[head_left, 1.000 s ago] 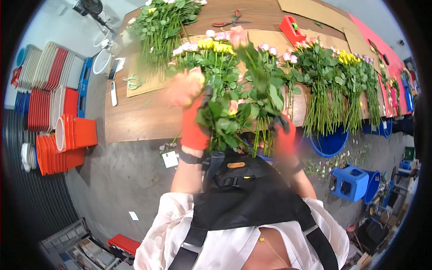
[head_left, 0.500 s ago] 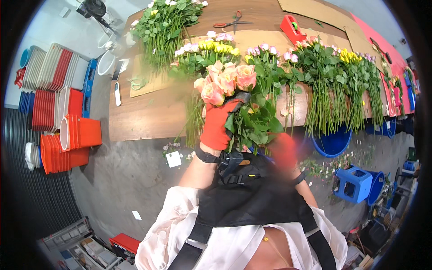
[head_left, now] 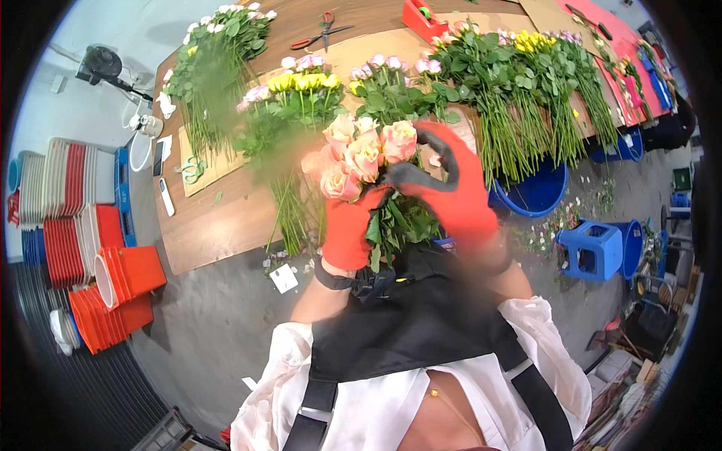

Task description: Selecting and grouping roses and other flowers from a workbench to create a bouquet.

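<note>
My left hand (head_left: pixel 352 225), in a red and black work glove, is closed round the stems of a bunch of peach-pink roses (head_left: pixel 364 156) just below the blooms. Green leaves (head_left: pixel 402 229) hang under the flowers, in front of my black apron. Against the right side of the bunch is my right hand (head_left: pixel 455 180), gloved alike. Its fingers and thumb curve apart, with the fingertips by the rightmost bloom and the thumb close to my left hand. Yellow roses (head_left: pixel 303 82) and pale pink roses (head_left: pixel 385 63) lie on the table just beyond.
More rose bunches (head_left: pixel 515 83) lie along the wooden table (head_left: pixel 214 233), stems over its near edge. Scissors (head_left: pixel 325 34) and a red tape dispenser (head_left: pixel 423 19) are farther back. Blue tubs (head_left: pixel 532 192) and a blue stool (head_left: pixel 590 250) stand right; red crates (head_left: pixel 128 274) stand left.
My right hand has risen from below the leaves to the right side of the blooms. My left hand still grips the bunch. The view has shifted, so the table items appear farther left.
</note>
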`<state>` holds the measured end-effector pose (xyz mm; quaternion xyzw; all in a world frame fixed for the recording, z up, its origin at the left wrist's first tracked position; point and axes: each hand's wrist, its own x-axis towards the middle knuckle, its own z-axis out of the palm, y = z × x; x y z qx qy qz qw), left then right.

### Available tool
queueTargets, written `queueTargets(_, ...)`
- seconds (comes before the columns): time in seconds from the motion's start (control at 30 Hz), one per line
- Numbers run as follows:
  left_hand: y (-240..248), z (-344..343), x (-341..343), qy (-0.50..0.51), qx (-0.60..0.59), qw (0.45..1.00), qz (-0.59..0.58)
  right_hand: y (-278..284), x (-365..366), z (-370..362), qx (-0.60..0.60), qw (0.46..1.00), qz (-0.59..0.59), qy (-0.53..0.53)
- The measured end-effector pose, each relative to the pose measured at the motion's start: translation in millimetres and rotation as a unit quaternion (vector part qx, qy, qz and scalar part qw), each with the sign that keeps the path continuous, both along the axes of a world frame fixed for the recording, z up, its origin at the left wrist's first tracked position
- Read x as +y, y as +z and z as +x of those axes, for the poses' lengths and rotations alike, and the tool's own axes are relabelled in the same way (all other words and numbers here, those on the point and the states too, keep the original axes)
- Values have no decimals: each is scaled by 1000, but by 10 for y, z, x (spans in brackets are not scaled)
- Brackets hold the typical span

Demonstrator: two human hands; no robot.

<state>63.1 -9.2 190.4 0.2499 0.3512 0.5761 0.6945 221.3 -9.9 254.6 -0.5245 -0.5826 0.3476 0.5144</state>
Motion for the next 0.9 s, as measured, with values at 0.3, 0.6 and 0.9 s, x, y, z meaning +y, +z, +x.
queueTargets(0.3,-91,15,-25,18,62,998,6,-52,-2,-37,52,996,62,-30)
queueTargets(0.6,-90,42,-41,16,107,994,34,10,-45,-5,81,993,64,-63)
queueTargets(0.9,87,79,-28,-44,94,994,41,-292,-30,63,399,916,-31,-8)
